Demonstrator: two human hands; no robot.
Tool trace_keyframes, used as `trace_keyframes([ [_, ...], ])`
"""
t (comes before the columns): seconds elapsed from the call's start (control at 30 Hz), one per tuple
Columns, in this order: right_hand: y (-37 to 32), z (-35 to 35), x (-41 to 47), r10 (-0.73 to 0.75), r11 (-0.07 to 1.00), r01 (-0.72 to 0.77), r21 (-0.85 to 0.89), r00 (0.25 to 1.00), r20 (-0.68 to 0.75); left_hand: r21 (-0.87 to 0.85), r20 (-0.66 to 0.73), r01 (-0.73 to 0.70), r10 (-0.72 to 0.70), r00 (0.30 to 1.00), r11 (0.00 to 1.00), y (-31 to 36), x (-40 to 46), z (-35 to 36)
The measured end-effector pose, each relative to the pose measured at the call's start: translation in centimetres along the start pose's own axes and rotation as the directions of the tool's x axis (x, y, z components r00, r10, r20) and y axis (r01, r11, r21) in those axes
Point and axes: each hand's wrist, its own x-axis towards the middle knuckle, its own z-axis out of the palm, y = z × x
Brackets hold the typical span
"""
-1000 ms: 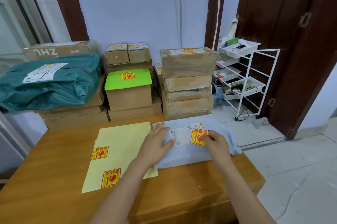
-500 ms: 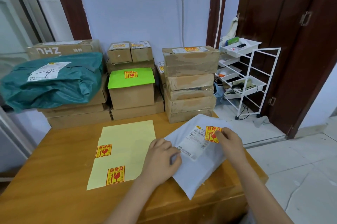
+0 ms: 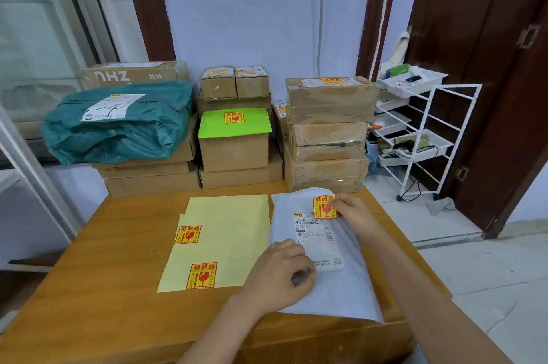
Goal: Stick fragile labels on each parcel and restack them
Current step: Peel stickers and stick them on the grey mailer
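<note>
Two hands on a grey mailer bag [image 3: 335, 280], flat on the wooden table [image 3: 89, 289]. Left hand [image 3: 278, 273] curled, knuckles down on the bag's near left part; whether gripping anything, cannot tell. Right hand [image 3: 354, 214] pinching a fragile label [image 3: 323, 207] at the bag's far end, just above its shipping label [image 3: 318, 240]. Left of the bag, yellow backing sheets [image 3: 225, 233] with two more stickers. Beyond the bag, stacked cardboard boxes [image 3: 327, 132] and a green mailer [image 3: 118, 123].
</note>
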Motion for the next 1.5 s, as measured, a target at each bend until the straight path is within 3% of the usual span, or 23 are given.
trace_keyframes([
  [0.3, -0.6, 0.5, -0.5, 0.0, 0.99, -0.007, 0.139, 0.999, 0.047, -0.129, 0.018, 0.236, -0.236, 0.972, 0.963, -0.9, -0.4, -0.3],
  [0.6, 1.1, 1.5, -3.0, -0.062, 0.996, 0.053, 0.069, 0.989, 0.131, -0.345, 0.032, 0.533, -0.558, 0.829, 0.773, -0.8, 2.7, -0.6],
  [0.73, 1.9, 2.0, -3.0, -0.021, 0.999, 0.024, -0.03, 0.995, 0.095, -0.359, 0.01, 0.548, -0.584, 0.812, 0.756, -0.8, 2.8, -0.1],
  [1.03, 2.1, 2.9, -3.8, -0.09, 0.92, 0.084, -0.384, 0.996, 0.001, -0.305, -0.031, 0.54, -0.574, 0.818, 0.785, -0.7, 2.8, 0.4],
  [1.5, 2.1, 3.1, -4.3, -0.191, 0.838, 0.16, -0.522, 0.982, -0.006, -0.207, -0.09, 0.478, -0.503, 0.859, 0.853, -1.0, 2.5, 1.0],
])
